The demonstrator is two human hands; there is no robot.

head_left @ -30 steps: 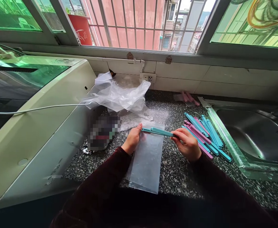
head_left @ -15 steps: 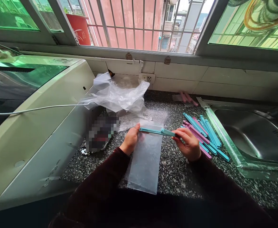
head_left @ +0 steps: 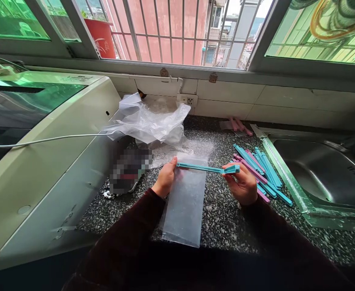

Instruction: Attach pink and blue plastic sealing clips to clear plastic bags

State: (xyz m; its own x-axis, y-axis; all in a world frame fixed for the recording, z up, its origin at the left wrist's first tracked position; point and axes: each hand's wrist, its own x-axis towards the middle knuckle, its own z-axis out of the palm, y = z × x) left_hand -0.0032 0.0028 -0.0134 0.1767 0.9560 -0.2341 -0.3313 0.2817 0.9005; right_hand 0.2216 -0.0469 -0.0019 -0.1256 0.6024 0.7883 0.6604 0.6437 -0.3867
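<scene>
A long, narrow teal bag sealing clip (head_left: 198,167) spans the upper part of a clear plastic bag (head_left: 185,206) lying on the counter. My left hand (head_left: 165,176) is closed on the clip's left end, thumb on top, beside the bag's upper left edge. The fingers of my right hand (head_left: 241,185) pinch the right end, where a thicker teal piece angles up past the fingertips. Whether the bag's film sits inside the clip I cannot tell. Right of my right hand lies a loose pile of teal and pink clips (head_left: 270,171).
Crumpled clear plastic (head_left: 157,123) lies at the back, near a wall socket (head_left: 187,100). A blurred dark object (head_left: 129,171) is left of my hands. Pink clips (head_left: 239,125) rest by the wall. A steel sink (head_left: 311,169) borders the right, a large pale appliance (head_left: 74,133) the left.
The thicker teal piece has shifted rightward along the clip and now sticks out beyond my right fingers, tilted upward. My left hand and the bag stay nearly in place.
</scene>
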